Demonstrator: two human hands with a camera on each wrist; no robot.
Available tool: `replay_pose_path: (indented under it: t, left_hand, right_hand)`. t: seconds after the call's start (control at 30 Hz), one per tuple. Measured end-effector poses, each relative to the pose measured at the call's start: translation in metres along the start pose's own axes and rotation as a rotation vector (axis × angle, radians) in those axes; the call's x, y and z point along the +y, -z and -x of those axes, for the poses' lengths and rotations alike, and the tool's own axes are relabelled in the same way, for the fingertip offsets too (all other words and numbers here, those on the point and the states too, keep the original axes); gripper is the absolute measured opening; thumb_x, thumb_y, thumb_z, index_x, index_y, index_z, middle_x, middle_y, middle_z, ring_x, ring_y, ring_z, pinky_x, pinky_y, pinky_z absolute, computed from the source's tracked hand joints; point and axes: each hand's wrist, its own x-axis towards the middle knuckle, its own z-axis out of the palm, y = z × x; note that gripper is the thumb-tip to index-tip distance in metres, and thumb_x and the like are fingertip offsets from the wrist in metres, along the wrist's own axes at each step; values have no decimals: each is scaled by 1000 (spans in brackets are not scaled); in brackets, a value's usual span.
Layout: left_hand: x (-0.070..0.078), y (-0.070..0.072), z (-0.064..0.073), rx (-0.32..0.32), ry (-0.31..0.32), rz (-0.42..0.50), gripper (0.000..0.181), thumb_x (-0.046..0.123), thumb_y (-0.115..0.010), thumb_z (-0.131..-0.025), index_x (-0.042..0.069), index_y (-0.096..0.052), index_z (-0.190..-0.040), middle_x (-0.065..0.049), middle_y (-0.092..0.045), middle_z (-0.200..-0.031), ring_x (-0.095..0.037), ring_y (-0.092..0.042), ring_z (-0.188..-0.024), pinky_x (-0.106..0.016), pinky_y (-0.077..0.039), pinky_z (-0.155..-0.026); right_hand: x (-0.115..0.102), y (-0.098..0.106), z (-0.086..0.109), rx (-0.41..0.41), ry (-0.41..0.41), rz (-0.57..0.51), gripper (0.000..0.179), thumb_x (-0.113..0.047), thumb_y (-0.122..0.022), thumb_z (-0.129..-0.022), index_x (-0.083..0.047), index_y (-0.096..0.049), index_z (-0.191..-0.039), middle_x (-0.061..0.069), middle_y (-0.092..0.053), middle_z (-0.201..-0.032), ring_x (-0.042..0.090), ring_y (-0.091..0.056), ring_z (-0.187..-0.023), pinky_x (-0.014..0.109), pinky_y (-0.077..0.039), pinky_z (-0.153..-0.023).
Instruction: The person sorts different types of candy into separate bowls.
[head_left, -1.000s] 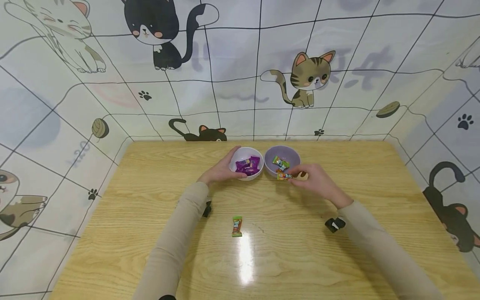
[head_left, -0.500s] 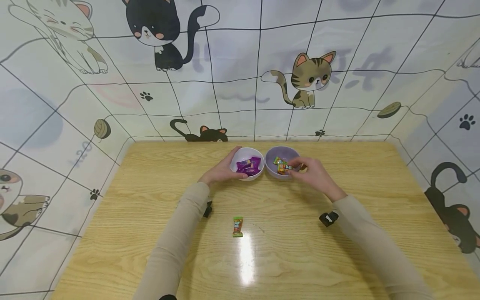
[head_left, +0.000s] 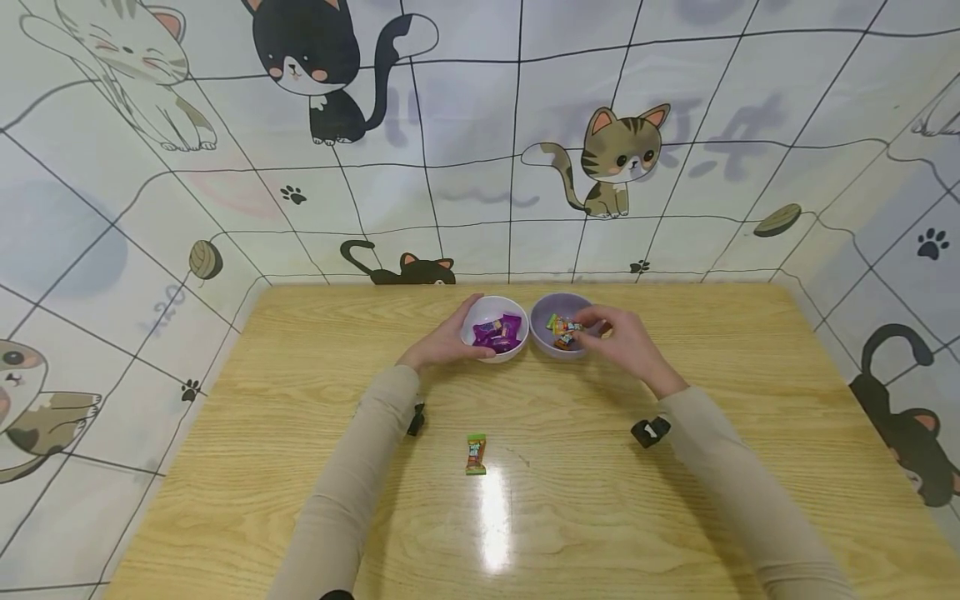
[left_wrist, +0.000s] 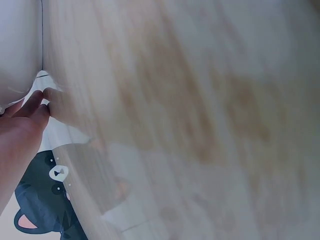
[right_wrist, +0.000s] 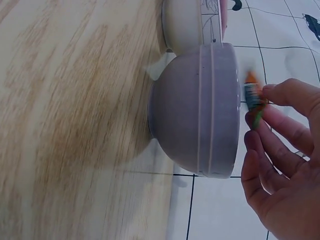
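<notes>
My left hand (head_left: 450, 340) holds the white bowl (head_left: 489, 307) from its left side, thumb at the front and fingers behind. Several purple-wrapped candies (head_left: 498, 333) lie inside that bowl. Touching or nearly touching it on the right is a purple bowl (head_left: 558, 305). Above its right rim, my right hand (head_left: 621, 335) pinches a small orange-and-green wrapped candy (right_wrist: 254, 97) between fingertips. Other colourful wrapped candy (head_left: 564, 342) lies in the purple bowl, partly covered by the fingers. The left wrist view catches only some left fingers (left_wrist: 34, 106) against the white bowl's side (left_wrist: 19, 50).
One green-and-orange wrapped candy (head_left: 476, 454) lies alone on the wooden table (head_left: 300, 400), between the forearms. A wall covering with printed cats (head_left: 622, 158) stands behind and beside the table. Black wrist devices (head_left: 650, 432) sit below the wrists.
My right hand has moved slightly left and away from me, carrying its candy from the purple bowl's near right edge to over the bowl. The left hand stays at the white bowl.
</notes>
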Motion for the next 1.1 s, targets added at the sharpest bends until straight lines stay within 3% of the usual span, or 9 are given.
replay_pose_path:
  t: [0.2, 0.43, 0.8, 1.1]
  left_hand:
    - [0, 0, 1, 1, -7, 12, 108, 17, -84, -75, 17, -11, -155, -13, -29, -150, -29, -34, -132, -45, -26, -110]
    - [-2, 0, 1, 0, -12, 12, 106, 19, -83, -77, 17, -11, -155, -13, -29, -151, -28, -34, -133, -45, -25, -111]
    - [-3, -2, 0, -4, -8, 8, 108, 22, -84, -77, 18, -11, -156, -13, -28, -152, -29, -32, -134, -46, -24, -111]
    - [0, 0, 2, -1, -8, 10, 108, 22, -84, -76, 18, -11, -156, -14, -29, -151, -31, -33, -133, -47, -25, -110]
  right_hand:
    - [-2, 3, 3, 16, 19, -6, 23, -2, -70, -85, 5, -68, -107, 19, -67, -104, 33, -58, -91, 44, -48, -75]
    - [-6, 4, 16, 17, 28, -15, 23, -4, -70, -87, 2, -69, -109, 14, -68, -104, 27, -57, -90, 44, -48, -76]
    - [-12, -15, 38, 9, 61, -94, 19, -1, -72, -85, 0, -71, -104, 12, -69, -101, 24, -61, -90, 40, -51, -75]
    - [-46, -38, 47, -89, 75, -173, 19, 10, -66, -84, 8, -67, -102, 23, -67, -100, 36, -60, -89, 42, -51, -74]
